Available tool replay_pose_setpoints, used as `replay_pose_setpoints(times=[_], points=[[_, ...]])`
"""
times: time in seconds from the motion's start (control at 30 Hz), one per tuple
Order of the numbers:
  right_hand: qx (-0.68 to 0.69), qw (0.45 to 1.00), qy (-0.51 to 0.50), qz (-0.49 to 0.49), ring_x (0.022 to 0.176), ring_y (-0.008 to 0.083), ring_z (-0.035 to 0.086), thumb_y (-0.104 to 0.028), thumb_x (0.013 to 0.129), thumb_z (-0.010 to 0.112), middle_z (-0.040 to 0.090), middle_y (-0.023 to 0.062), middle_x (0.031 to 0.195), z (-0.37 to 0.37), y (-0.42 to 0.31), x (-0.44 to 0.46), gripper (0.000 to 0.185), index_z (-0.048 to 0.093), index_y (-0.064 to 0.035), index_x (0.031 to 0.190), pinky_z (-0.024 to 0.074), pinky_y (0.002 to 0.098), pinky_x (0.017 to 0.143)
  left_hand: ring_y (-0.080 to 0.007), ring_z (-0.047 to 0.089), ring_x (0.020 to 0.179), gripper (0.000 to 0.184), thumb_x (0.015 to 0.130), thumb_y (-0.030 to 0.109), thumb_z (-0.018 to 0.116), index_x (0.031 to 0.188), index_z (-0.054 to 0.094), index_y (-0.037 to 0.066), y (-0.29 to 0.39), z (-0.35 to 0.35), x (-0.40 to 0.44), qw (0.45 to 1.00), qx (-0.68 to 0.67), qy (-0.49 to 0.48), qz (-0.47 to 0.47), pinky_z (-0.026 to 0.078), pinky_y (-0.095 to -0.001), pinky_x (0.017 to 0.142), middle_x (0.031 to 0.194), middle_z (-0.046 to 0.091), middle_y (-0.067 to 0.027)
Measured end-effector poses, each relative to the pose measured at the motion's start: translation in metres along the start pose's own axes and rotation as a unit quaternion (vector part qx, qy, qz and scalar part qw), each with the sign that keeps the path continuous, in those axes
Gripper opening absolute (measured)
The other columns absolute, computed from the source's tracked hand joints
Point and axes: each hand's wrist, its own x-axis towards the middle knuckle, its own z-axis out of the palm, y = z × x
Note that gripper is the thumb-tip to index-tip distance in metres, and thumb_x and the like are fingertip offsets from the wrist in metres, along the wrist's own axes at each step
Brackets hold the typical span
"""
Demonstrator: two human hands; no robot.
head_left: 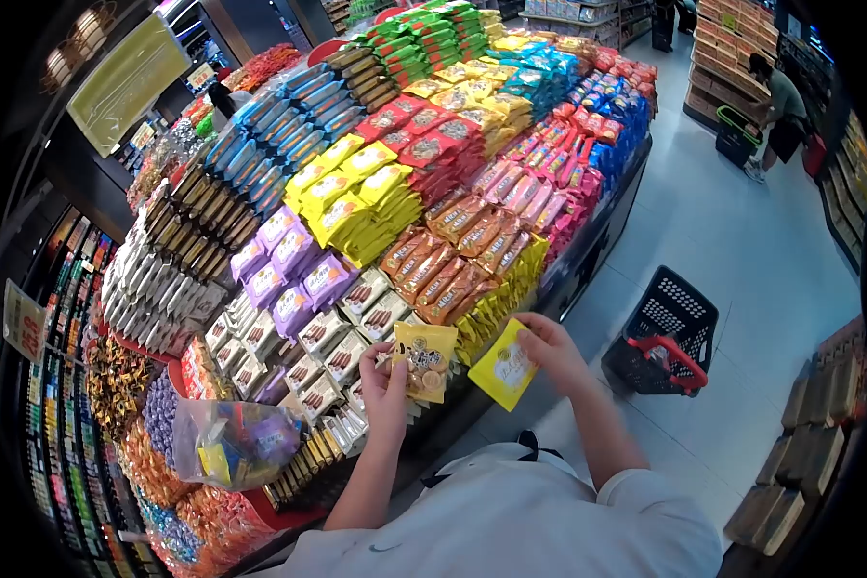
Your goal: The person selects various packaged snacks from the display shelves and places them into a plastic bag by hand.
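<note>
Far to the left of the brown packets [453,275] hangs a price sign [24,323]. Nearer them, though well down and to the left, piles of purple wrapped sweets [161,412] and orange wrapped sweets [152,469] lie beside a clear plastic bag [250,421]; colourful wrapped things show through its side, too indistinct to name. Lilac packets [326,279] are stacked to the left of the brown packets, and white packets [318,397] with a dark picture on the front lie below and left.

Just below the brown packets, the left hand [385,380] is closed narrowly on the left edge of a tan packet [426,361], its printed front facing up toward the head camera. Below and right of the brown packets, the right hand [549,349] pinches a bright yellow packet [503,366] by its upper right edge, the packet hanging tilted. The two held packets are near each other but apart.

Right of the brown packets, a black basket [667,306] with a red handle stands on the floor [718,236]. Farther up and right, a person [785,101] bends beside a green basket [737,137].
</note>
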Motion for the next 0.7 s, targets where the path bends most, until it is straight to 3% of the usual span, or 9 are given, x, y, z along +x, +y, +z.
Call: replay_pose_setpoints(times=[0.03, 0.2, 0.33, 0.43, 0.5, 0.57, 0.6, 0.63, 0.7], points=[[0.006, 1.000, 0.009, 0.008, 0.093, 0.0080, 0.064, -0.017, 0.101, 0.058, 0.067, 0.0005, 0.105, -0.008, -0.002, 0.000, 0.037, 0.058, -0.0044, 0.135, 0.0516, 0.0252, 0.082, -0.0115, 0.064, 0.088, 0.023, 0.101, 0.003, 0.052, 0.122, 0.045, 0.010, 0.000, 0.012, 0.002, 0.999, -0.030, 0.018, -0.018, 0.051, -0.0252, 0.077, 0.105, 0.066, -0.0113], [0.073, 0.995, 0.056, -0.050, 0.095, 0.0088, 0.062, -0.008, 0.094, 0.059, 0.064, 0.0025, 0.106, -0.032, -0.020, -0.001, 0.045, 0.054, -0.0066, 0.138, 0.0490, 0.0235, 0.082, -0.0051, 0.053, 0.072, 0.013, 0.102, 0.005, 0.049, 0.113, 0.048, 0.012, -0.013, 0.054, 0.015, 0.998, -0.029, 0.011, -0.054, 0.043, -0.0205, 0.059, 0.090, 0.058, -0.0004], [0.079, 0.993, 0.068, -0.051, 0.099, 0.0104, 0.062, -0.005, 0.090, 0.059, 0.063, 0.0048, 0.113, -0.052, -0.015, 0.003, 0.048, 0.053, -0.0072, 0.138, 0.0488, 0.0245, 0.083, -0.0028, 0.052, 0.071, 0.017, 0.103, 0.005, 0.046, 0.097, 0.062, 0.010, -0.024, 0.066, 0.019, 0.997, -0.002, -0.044, -0.059, 0.041, -0.0186, 0.056, 0.090, 0.061, 0.0024], [0.086, 0.993, 0.071, -0.026, 0.100, 0.0109, 0.062, -0.004, 0.089, 0.059, 0.063, 0.0048, 0.114, -0.056, -0.015, 0.005, 0.050, 0.052, -0.0077, 0.139, 0.0488, 0.0253, 0.085, -0.0027, 0.052, 0.071, 0.019, 0.102, 0.005, 0.047, 0.098, 0.064, 0.010, -0.031, 0.070, 0.017, 0.997, 0.034, -0.028, -0.064, 0.040, -0.0177, 0.057, 0.089, 0.062, 0.0037], [0.083, 0.996, 0.036, -0.008, 0.101, 0.0112, 0.062, -0.003, 0.088, 0.059, 0.064, 0.0047, 0.115, -0.050, -0.015, 0.009, 0.053, 0.050, -0.0076, 0.140, 0.0485, 0.0252, 0.085, -0.0050, 0.055, 0.079, 0.017, 0.102, 0.007, 0.049, 0.104, 0.065, 0.008, -0.034, 0.065, 0.011, 0.997, 0.040, -0.024, -0.067, 0.044, -0.0189, 0.061, 0.099, 0.061, 0.0005], [0.108, 0.994, 0.034, -0.009, 0.100, 0.0111, 0.062, -0.003, 0.088, 0.058, 0.064, 0.0047, 0.115, -0.040, -0.011, 0.016, 0.055, 0.048, -0.0070, 0.142, 0.0485, 0.0251, 0.084, -0.0079, 0.056, 0.089, 0.018, 0.102, 0.008, 0.050, 0.111, 0.065, 0.005, -0.030, 0.068, 0.009, 0.993, 0.086, -0.063, 0.042, 0.047, -0.0206, 0.064, 0.115, 0.057, -0.0047], [0.111, 0.994, -0.001, -0.009, 0.105, 0.0123, 0.061, -0.002, 0.089, 0.059, 0.063, 0.0054, 0.118, -0.037, -0.006, 0.019, 0.057, 0.046, -0.0064, 0.144, 0.0485, 0.0263, 0.089, -0.0147, 0.056, 0.102, 0.024, 0.100, 0.009, 0.054, 0.122, 0.062, 0.003, -0.026, 0.062, 0.006, 0.988, 0.124, -0.090, 0.015, 0.051, -0.0248, 0.078, 0.125, 0.051, -0.0089], [0.108, 0.994, -0.017, -0.005, 0.105, 0.0123, 0.061, -0.002, 0.089, 0.059, 0.063, 0.0054, 0.118, -0.029, -0.005, 0.025, 0.057, 0.046, -0.0064, 0.144, 0.0485, 0.0263, 0.089, -0.0147, 0.056, 0.102, 0.024, 0.100, 0.009, 0.054, 0.122, 0.062, 0.003, -0.025, 0.058, 0.004, 0.989, 0.125, -0.074, 0.017, 0.051, -0.0248, 0.078, 0.125, 0.051, -0.0089], [0.107, 0.992, -0.062, -0.010, 0.114, 0.0140, 0.058, 0.000, 0.090, 0.060, 0.060, 0.0070, 0.125, -0.005, -0.002, 0.033, 0.059, 0.044, -0.0053, 0.146, 0.0470, 0.0280, 0.096, -0.0199, 0.054, 0.113, 0.030, 0.098, 0.010, 0.057, 0.128, 0.059, 0.003, -0.026, 0.052, -0.002, 0.980, 0.177, -0.033, 0.080, 0.048, -0.0295, 0.092, 0.123, 0.052, -0.0099]])
